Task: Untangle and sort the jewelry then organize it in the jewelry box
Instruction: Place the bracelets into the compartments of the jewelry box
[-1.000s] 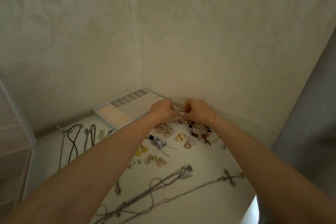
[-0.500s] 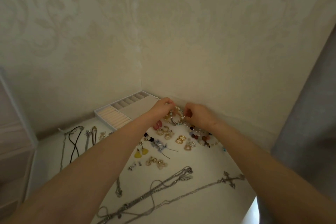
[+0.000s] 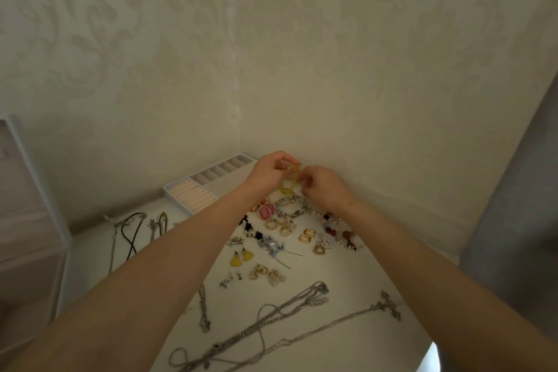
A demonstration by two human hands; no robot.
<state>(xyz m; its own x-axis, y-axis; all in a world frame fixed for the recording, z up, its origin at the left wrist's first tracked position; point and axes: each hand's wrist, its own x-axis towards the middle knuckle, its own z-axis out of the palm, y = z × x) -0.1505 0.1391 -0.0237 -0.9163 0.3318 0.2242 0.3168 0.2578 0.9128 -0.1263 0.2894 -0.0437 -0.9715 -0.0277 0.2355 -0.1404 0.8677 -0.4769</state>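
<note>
Head view
Hidden: the left forearm is covering part of the table and the near corner of the box; the fingertips of both hands are blocking the top of the yellow piece, so its shape is hard to make out. The chains are running out of frame at 6 o'clock.
Hands: the left hand and right hand are meeting at the far corner, both pinching the yellow piece, which is hanging between them above the table.
Box: sitting at 10 o'clock from the hands against the wall; its ring rolls and row of small slots are showing nothing inside that I can make out.
Loose jewelry: lying on the table at 6 o'clock from the hands, with pink earrings, a bracelet, gold hoops and yellow earrings.
Cords: dark cords are lying at 9 o'clock, well apart from the hands.
</note>
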